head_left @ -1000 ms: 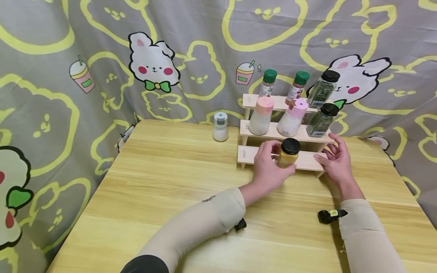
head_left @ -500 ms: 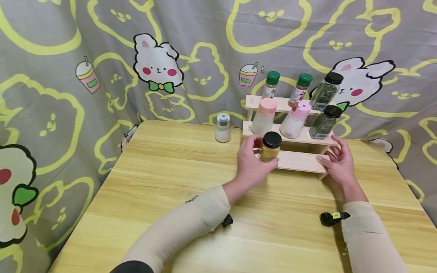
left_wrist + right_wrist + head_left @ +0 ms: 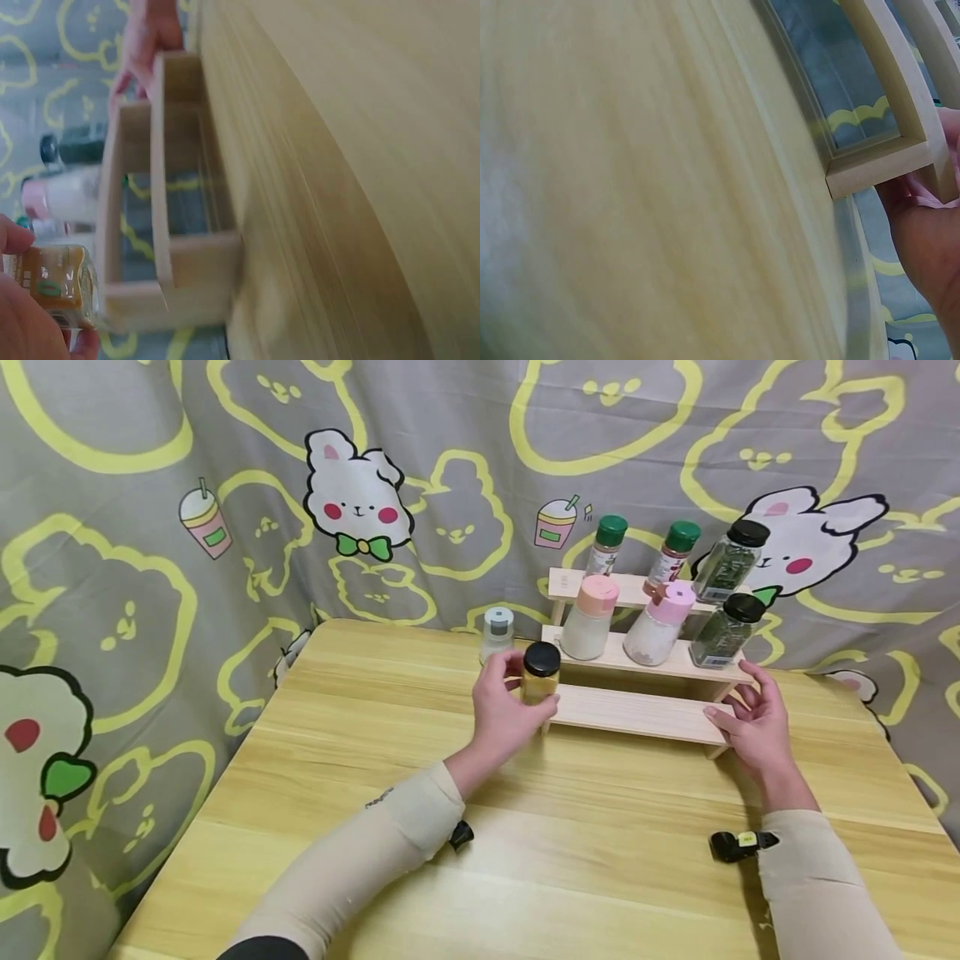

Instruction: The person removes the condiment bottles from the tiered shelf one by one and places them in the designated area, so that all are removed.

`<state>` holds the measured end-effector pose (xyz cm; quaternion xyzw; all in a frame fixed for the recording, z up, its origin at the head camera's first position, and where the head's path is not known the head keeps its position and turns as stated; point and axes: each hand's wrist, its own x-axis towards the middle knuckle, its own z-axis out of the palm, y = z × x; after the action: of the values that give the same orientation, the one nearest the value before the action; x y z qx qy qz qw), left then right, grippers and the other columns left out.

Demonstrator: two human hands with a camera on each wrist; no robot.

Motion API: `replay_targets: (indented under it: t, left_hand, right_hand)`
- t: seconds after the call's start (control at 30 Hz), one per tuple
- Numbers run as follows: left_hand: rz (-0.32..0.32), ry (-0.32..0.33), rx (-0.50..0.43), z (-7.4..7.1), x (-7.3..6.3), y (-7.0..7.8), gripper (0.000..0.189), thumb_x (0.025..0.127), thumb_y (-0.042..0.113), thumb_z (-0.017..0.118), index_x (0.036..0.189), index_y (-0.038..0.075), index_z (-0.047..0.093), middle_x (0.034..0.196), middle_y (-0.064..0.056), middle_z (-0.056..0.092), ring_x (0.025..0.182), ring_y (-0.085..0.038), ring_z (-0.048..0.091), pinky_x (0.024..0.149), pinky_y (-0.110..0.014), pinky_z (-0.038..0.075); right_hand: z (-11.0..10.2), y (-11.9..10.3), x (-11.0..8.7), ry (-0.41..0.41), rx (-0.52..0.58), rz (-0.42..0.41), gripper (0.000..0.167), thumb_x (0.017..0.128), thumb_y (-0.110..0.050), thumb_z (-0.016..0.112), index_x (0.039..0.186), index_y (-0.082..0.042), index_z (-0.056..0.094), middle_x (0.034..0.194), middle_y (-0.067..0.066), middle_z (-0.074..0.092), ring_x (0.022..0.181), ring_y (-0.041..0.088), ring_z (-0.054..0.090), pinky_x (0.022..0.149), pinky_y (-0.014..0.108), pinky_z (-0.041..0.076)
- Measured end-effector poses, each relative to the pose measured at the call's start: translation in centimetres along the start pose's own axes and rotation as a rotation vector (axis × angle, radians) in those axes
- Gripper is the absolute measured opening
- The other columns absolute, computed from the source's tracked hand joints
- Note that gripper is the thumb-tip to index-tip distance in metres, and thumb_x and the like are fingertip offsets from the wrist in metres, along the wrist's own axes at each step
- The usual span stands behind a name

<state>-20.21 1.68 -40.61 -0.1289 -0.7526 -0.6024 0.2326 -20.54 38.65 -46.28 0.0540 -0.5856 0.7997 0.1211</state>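
My left hand (image 3: 501, 703) grips a spice jar (image 3: 541, 681) with a black lid and yellow-brown powder, held upright just off the left end of a three-tier wooden rack (image 3: 637, 712). In the left wrist view the jar (image 3: 54, 279) shows a green mark on its label. My right hand (image 3: 759, 731) holds the rack's right end, thumb on the bottom shelf and fingers around the side. The right wrist view shows that hand (image 3: 928, 244) at the rack's corner (image 3: 881, 169). Nothing stands on the bottom shelf.
On the middle shelf stand a pink-capped shaker (image 3: 589, 622), a purple-capped shaker (image 3: 654, 628) and a black-lidded herb jar (image 3: 723, 633). The top shelf bears two green-capped bottles (image 3: 606, 547) and another herb jar (image 3: 731, 560). A grey-capped shaker (image 3: 498, 628) stands left, partly behind my left hand.
My left hand has carried the black-lidded jar leftward from in front of the bottom shelf to past its left end. The right hand stays on the rack; the head view has shifted slightly.
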Motion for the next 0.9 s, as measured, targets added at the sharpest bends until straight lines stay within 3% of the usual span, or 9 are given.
replay_targets:
  t: [0.2, 0.63, 0.9]
  left_hand:
    - [-0.004, 0.034, 0.019, -1.5, 1.2, -1.9, 0.062, 0.064, 0.003, 0.088, 0.117, 0.005, 0.056, 0.107, -0.004, 0.058, 0.096, -0.018, 0.059, 0.083, -0.034, 0.055]
    - [-0.023, 0.086, 0.01, -4.8, 4.7, -5.3, 0.059, 0.065, -0.003, 0.085, 0.116, 0.002, 0.055, 0.107, -0.009, 0.059, 0.098, -0.022, 0.059, 0.085, -0.037, 0.054]
    - [-0.11, 0.071, 0.003, -5.8, 6.3, -7.0, 0.06, 0.066, -0.004, 0.086, 0.117, 0.003, 0.054, 0.11, -0.009, 0.059, 0.102, -0.024, 0.057, 0.088, -0.035, 0.053]
  right_hand:
    - [0.1, 0.0, -0.2, 0.015, -0.003, -0.003, 0.09, 0.078, 0.038, 0.052, 0.148, -0.017, 0.042, 0.127, 0.005, 0.06, 0.101, 0.017, 0.063, 0.07, 0.025, 0.058]
    - [0.3, -0.1, 0.2, 0.01, -0.026, 0.004, 0.089, 0.078, 0.036, 0.054, 0.149, -0.017, 0.041, 0.129, 0.005, 0.059, 0.106, 0.02, 0.063, 0.07, 0.026, 0.058]
    - [0.3, 0.0, 0.1, 0.025, -0.038, 0.015, 0.089, 0.078, 0.034, 0.058, 0.149, -0.018, 0.041, 0.13, 0.004, 0.059, 0.107, 0.02, 0.062, 0.07, 0.026, 0.058]
